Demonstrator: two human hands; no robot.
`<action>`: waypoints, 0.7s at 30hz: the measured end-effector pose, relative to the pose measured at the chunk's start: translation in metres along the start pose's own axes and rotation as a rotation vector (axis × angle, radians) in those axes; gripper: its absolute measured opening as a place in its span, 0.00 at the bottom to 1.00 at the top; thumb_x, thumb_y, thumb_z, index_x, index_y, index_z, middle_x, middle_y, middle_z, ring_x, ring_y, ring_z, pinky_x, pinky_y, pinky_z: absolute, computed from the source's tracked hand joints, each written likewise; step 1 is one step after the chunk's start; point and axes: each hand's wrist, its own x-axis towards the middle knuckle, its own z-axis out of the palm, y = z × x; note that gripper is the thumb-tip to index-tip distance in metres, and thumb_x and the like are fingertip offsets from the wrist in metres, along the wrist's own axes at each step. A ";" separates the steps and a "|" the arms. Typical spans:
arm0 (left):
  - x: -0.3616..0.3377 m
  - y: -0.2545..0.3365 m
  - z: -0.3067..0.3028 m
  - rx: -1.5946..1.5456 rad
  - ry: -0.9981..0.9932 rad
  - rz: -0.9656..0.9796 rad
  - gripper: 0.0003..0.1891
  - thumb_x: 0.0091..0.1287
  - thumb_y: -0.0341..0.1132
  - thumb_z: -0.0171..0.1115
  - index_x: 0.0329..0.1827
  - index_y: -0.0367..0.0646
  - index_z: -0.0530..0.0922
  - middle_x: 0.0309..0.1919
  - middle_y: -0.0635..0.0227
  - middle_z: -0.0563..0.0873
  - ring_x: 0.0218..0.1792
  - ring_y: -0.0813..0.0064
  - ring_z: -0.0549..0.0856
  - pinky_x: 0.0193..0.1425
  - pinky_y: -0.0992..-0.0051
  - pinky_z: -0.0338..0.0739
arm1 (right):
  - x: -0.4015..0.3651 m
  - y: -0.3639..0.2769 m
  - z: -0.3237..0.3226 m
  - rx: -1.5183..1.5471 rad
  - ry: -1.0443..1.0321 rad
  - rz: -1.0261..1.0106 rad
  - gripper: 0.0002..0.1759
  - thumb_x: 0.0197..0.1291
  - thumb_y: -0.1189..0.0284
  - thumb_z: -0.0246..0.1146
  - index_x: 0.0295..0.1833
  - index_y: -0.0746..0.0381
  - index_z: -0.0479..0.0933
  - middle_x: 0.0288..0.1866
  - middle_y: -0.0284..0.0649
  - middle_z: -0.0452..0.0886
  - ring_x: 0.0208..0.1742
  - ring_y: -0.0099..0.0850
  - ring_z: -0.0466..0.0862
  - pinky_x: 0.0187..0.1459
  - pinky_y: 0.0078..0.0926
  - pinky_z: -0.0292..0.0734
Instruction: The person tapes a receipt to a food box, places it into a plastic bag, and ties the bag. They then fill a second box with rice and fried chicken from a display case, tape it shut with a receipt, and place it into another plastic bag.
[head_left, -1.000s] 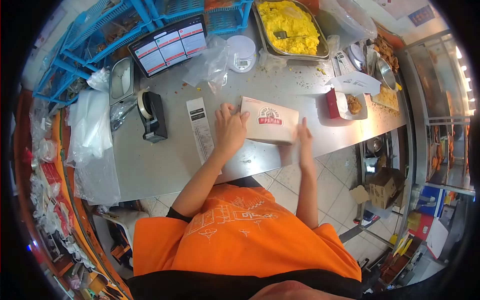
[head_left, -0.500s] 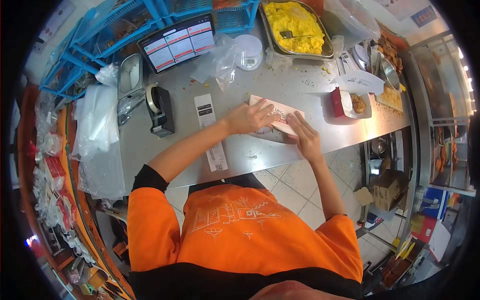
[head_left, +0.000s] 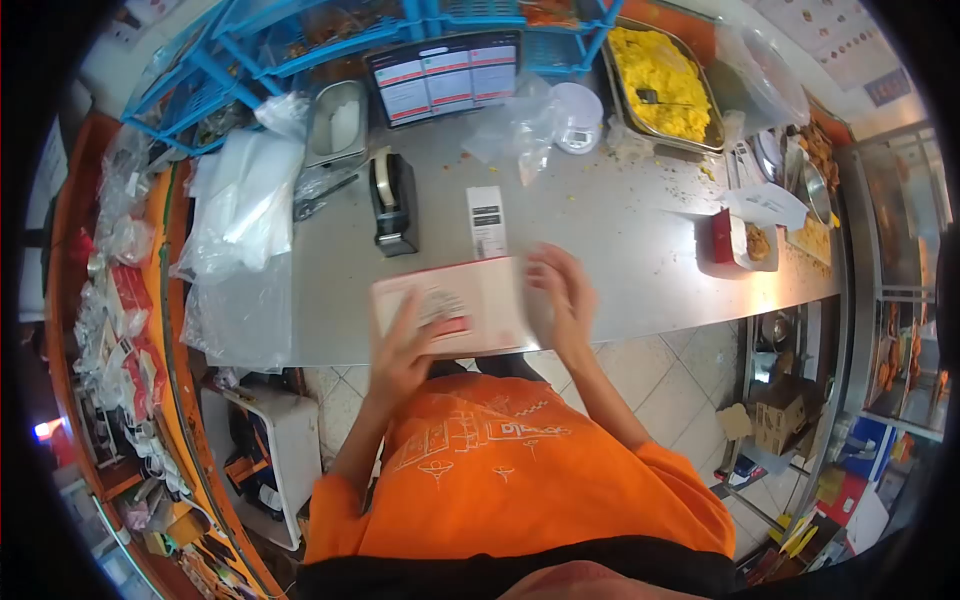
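Observation:
A pale pink cardboard food box with printed lettering and a red edge is over the counter's near edge, partly covering the receipt. My left hand grips it from the left, fingers spread across its printed top and the thumb hidden. Just off the box's right edge is my right hand, its fingers loosely bent and blurred, with nothing visible in them. A black tape dispenser stands beyond the box to the left.
An open red and white box with fried food stands on the right of the steel counter. Along the back are a tablet, a white scale and a tray of yellow food. Plastic bags lie at left.
The box has come left and closer to my body, now turned broad side up. My left hand went with it; my right hand has left the box's top. The camera view has shifted.

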 end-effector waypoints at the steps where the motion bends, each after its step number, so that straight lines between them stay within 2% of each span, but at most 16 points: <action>1: -0.028 -0.015 -0.021 -0.015 0.041 -0.108 0.27 0.54 0.26 0.68 0.61 0.51 0.79 0.71 0.52 0.66 0.68 0.50 0.70 0.69 0.60 0.68 | 0.017 0.005 0.033 -0.090 -0.144 0.021 0.16 0.69 0.68 0.56 0.58 0.63 0.76 0.53 0.45 0.80 0.48 0.29 0.83 0.49 0.26 0.78; 2: -0.051 -0.033 -0.037 -0.032 0.081 -0.214 0.27 0.56 0.26 0.67 0.61 0.51 0.79 0.71 0.51 0.66 0.69 0.48 0.68 0.70 0.58 0.65 | 0.036 0.016 0.069 -0.126 -0.208 -0.028 0.14 0.67 0.66 0.59 0.52 0.62 0.80 0.46 0.44 0.82 0.42 0.31 0.83 0.45 0.26 0.78; 3: -0.067 -0.051 -0.046 -0.028 0.085 -0.216 0.27 0.56 0.26 0.67 0.61 0.51 0.79 0.71 0.51 0.66 0.69 0.48 0.68 0.70 0.58 0.65 | 0.055 0.034 0.109 -0.213 -0.213 -0.058 0.13 0.65 0.66 0.62 0.48 0.64 0.82 0.44 0.45 0.81 0.39 0.32 0.82 0.43 0.28 0.76; 4: -0.080 -0.068 -0.052 0.087 0.124 -0.269 0.27 0.57 0.28 0.66 0.63 0.51 0.77 0.72 0.52 0.64 0.71 0.47 0.64 0.72 0.53 0.60 | 0.068 0.046 0.139 -0.301 -0.217 -0.090 0.13 0.62 0.65 0.64 0.43 0.65 0.83 0.42 0.45 0.80 0.36 0.34 0.81 0.40 0.29 0.75; 6: -0.075 -0.076 -0.067 0.207 0.170 -0.305 0.28 0.59 0.30 0.66 0.65 0.51 0.75 0.73 0.54 0.62 0.73 0.46 0.60 0.74 0.48 0.55 | 0.074 0.045 0.167 -0.253 -0.228 -0.042 0.11 0.58 0.67 0.66 0.39 0.66 0.84 0.42 0.46 0.80 0.35 0.36 0.80 0.40 0.31 0.75; 7: -0.067 -0.079 -0.069 0.417 0.125 -0.387 0.29 0.60 0.33 0.65 0.68 0.50 0.71 0.74 0.56 0.60 0.74 0.45 0.56 0.73 0.43 0.50 | 0.078 0.043 0.179 -0.206 -0.232 0.013 0.10 0.54 0.70 0.69 0.35 0.66 0.85 0.43 0.47 0.80 0.35 0.38 0.80 0.39 0.33 0.74; 8: -0.058 -0.080 -0.072 0.623 0.084 -0.473 0.31 0.62 0.35 0.65 0.70 0.48 0.68 0.75 0.59 0.59 0.75 0.44 0.52 0.73 0.38 0.44 | 0.073 0.049 0.178 -0.287 -0.195 -0.152 0.07 0.50 0.72 0.71 0.30 0.66 0.84 0.39 0.48 0.80 0.37 0.41 0.80 0.41 0.36 0.74; 9: -0.053 -0.089 -0.072 0.619 0.096 -0.462 0.31 0.62 0.35 0.65 0.70 0.48 0.68 0.75 0.59 0.59 0.75 0.44 0.52 0.73 0.38 0.44 | 0.057 0.047 0.176 -0.290 -0.189 -0.167 0.07 0.50 0.72 0.71 0.30 0.66 0.84 0.39 0.48 0.80 0.37 0.41 0.80 0.41 0.36 0.74; 11: -0.046 -0.108 -0.065 0.586 0.105 -0.371 0.34 0.63 0.37 0.62 0.73 0.43 0.62 0.76 0.62 0.58 0.76 0.44 0.49 0.70 0.31 0.43 | 0.024 0.045 0.174 -0.605 0.131 -0.423 0.06 0.48 0.73 0.71 0.29 0.64 0.85 0.34 0.48 0.80 0.39 0.41 0.81 0.41 0.36 0.75; 12: -0.044 -0.106 -0.061 0.598 0.068 -0.406 0.33 0.66 0.35 0.59 0.74 0.39 0.59 0.75 0.60 0.59 0.75 0.42 0.52 0.71 0.36 0.47 | 0.024 0.050 0.179 -0.616 0.143 -0.431 0.06 0.48 0.73 0.71 0.29 0.64 0.85 0.34 0.48 0.80 0.39 0.41 0.81 0.41 0.36 0.75; 14: -0.045 -0.109 -0.058 0.551 0.111 -0.355 0.33 0.66 0.34 0.59 0.74 0.39 0.58 0.75 0.59 0.59 0.75 0.42 0.53 0.72 0.40 0.49 | 0.024 0.066 0.186 -0.363 0.167 -0.374 0.04 0.45 0.73 0.72 0.28 0.62 0.85 0.32 0.48 0.81 0.41 0.41 0.80 0.42 0.37 0.74; 15: -0.043 -0.111 -0.058 0.521 0.151 -0.305 0.33 0.67 0.34 0.58 0.75 0.39 0.57 0.75 0.58 0.59 0.74 0.42 0.54 0.73 0.43 0.50 | 0.020 0.067 0.187 -0.378 0.204 -0.380 0.04 0.45 0.73 0.72 0.28 0.62 0.85 0.32 0.48 0.81 0.41 0.41 0.80 0.42 0.37 0.74; 16: -0.041 -0.115 -0.057 0.491 0.154 -0.254 0.33 0.67 0.34 0.58 0.75 0.39 0.57 0.75 0.58 0.59 0.74 0.42 0.54 0.73 0.43 0.50 | 0.017 0.066 0.185 -0.320 0.144 -0.225 0.05 0.43 0.74 0.72 0.26 0.63 0.83 0.35 0.49 0.80 0.42 0.42 0.80 0.43 0.38 0.75; 19: -0.045 -0.118 -0.047 0.407 0.203 -0.350 0.35 0.68 0.36 0.58 0.76 0.40 0.54 0.75 0.58 0.59 0.75 0.45 0.54 0.74 0.47 0.51 | 0.010 0.069 0.175 -0.166 0.101 0.185 0.09 0.39 0.76 0.72 0.26 0.68 0.79 0.40 0.52 0.80 0.45 0.44 0.80 0.43 0.37 0.76; 20: -0.047 -0.118 -0.047 0.359 0.191 -0.379 0.36 0.68 0.37 0.58 0.76 0.41 0.54 0.76 0.59 0.58 0.75 0.46 0.54 0.74 0.45 0.50 | 0.011 0.074 0.175 -0.340 0.096 -0.024 0.08 0.41 0.77 0.71 0.27 0.69 0.79 0.40 0.52 0.80 0.44 0.43 0.81 0.43 0.36 0.77; 21: -0.048 -0.121 -0.048 0.480 0.145 -0.347 0.36 0.67 0.38 0.57 0.77 0.41 0.53 0.76 0.61 0.57 0.76 0.48 0.53 0.74 0.44 0.48 | 0.017 0.077 0.175 -0.527 0.082 -0.218 0.07 0.43 0.77 0.69 0.27 0.70 0.79 0.39 0.52 0.80 0.43 0.42 0.81 0.43 0.35 0.77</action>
